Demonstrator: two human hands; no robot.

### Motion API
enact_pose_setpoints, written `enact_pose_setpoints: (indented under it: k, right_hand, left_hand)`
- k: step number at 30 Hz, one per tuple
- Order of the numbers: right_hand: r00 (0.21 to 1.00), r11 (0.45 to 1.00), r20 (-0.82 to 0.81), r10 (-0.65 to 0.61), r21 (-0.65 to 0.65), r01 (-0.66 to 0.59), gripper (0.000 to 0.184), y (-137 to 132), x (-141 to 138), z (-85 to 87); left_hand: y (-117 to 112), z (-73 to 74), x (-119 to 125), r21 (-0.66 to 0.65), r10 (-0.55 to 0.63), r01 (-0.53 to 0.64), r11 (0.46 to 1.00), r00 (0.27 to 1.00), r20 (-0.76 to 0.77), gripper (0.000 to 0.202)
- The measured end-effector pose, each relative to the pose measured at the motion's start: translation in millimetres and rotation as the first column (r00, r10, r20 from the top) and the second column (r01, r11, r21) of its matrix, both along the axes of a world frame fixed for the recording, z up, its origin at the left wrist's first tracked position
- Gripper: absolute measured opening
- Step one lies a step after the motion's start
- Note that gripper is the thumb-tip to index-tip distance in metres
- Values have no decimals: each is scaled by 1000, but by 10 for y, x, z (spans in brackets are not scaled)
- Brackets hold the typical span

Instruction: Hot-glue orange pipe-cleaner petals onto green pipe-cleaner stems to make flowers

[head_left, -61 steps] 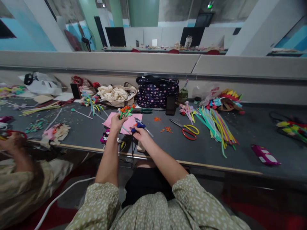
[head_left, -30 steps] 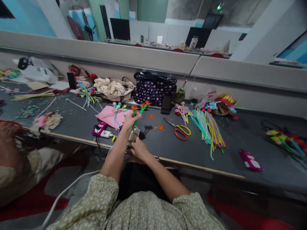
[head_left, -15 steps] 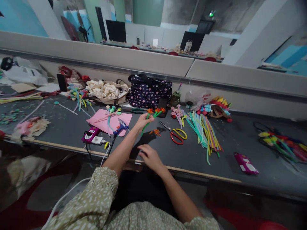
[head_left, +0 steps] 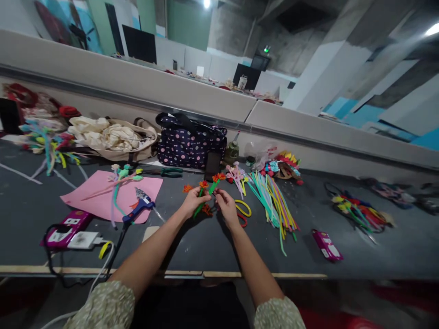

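Note:
Orange flowers on green fuzzy pipe-cleaner stems (head_left: pixel 213 186) are pinched in my left hand (head_left: pixel 194 202), their heads pointing up and away from me. My right hand (head_left: pixel 225 206) is closed right beside the stems, thumb and fingertips together; what lies between them is too small to make out. Small orange pipe-cleaner pieces (head_left: pixel 206 209) lie on the table under the hands. Scissors with yellow and red handles (head_left: pixel 244 208) are partly hidden behind my right hand.
Left of my hands, a blue glue gun (head_left: pixel 139 208) rests on a pink sheet (head_left: pixel 99 187). Loose pipe cleaners (head_left: pixel 274 201) lie to the right, with a magenta box (head_left: pixel 327 245) beyond. Pliers (head_left: pixel 171 172) and a dotted navy bag (head_left: pixel 190 141) stand behind. A cable (head_left: pixel 116 249) crosses the front edge.
My right hand has risen from the table's front edge to the flowers held in my left hand, and its fingers have closed. The view has shifted to the right.

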State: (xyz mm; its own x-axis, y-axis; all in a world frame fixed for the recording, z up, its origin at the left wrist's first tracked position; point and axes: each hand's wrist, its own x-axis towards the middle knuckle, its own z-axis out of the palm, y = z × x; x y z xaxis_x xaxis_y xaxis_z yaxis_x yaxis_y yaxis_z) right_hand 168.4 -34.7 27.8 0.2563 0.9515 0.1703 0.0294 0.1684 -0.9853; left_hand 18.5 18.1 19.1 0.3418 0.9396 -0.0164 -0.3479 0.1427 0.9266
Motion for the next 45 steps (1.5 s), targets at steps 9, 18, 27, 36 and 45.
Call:
enact_pose_setpoints:
  k: [9,18,27,36,45]
  right_hand:
    - [993,999,-120,21,-38,-26,34,70,97,-87]
    - [972,968,-141,190,-137,-209,28,-33,400,41]
    - [655,628,87,750,-405,-665,32,-125,126,-63]
    - [469,612,399,788,-432,-662,27,-118,84,-161]
    - [469,944,859,208,-51,-325,39,-45,-67,-262]
  left_hand:
    - [-168,49,115,50,-185,189,981,980,-74,39]
    - [-35,267,-237,-15,58,-56,998,986,159,46]
    - [74,266,-391,13,300,-315,949,916,264,40]
    - [112,277,-391,13,419,-427,904,892,171,33]
    - [98,262,-347,89,417,-431,898,898,142,29]
